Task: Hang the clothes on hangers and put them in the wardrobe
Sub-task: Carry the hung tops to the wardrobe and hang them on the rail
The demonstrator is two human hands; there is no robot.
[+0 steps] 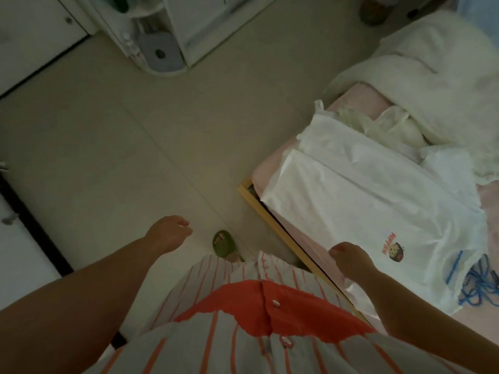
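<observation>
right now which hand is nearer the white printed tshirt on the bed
Right. The right hand is at the white T-shirt, at its near edge; the left hand hangs over the floor, well apart.

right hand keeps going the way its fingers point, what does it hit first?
The right hand is already at the near edge of the white T-shirt on the bed, so that garment comes first. Contact can't be confirmed from this view.

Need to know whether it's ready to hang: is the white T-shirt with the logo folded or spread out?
Spread out. The white T-shirt lies flat across the bed corner, logo up; the right hand touches its hem.
</observation>
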